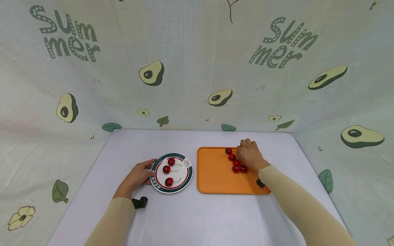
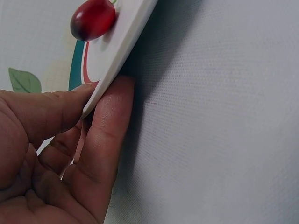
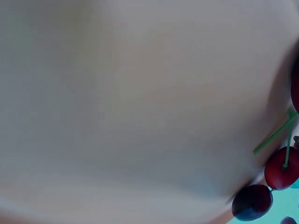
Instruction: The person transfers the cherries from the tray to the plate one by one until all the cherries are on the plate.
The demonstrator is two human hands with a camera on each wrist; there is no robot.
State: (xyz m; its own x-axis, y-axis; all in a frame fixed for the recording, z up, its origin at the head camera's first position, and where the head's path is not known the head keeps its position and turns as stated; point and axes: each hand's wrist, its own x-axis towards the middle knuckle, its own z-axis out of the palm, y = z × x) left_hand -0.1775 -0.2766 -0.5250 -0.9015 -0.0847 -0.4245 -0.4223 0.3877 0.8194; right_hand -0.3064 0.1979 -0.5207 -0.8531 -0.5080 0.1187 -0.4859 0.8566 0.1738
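A round white plate [image 1: 173,190] with a green and red band carries cherries [image 1: 169,181], three of them, with stems. My left hand [image 1: 137,176] holds the plate's left rim, thumb on top and fingers underneath; in the left wrist view the thumb [image 2: 56,109] and a finger pinch the tilted edge beside a cherry [image 2: 93,19]. Over the right part of an orange tray [image 1: 213,182] is my right hand [image 1: 250,155], beside several cherries [image 1: 232,157]. What its fingers hold, if anything, is hidden. Cherries [image 3: 252,202] also show at the right wrist view's lower right.
Plate and tray lie side by side on a white tabletop [image 1: 172,218]. Behind and at the sides hangs a pale cloth [image 1: 184,44] printed with avocados and leaves. A blurred pale surface [image 3: 131,102] fills most of the right wrist view.
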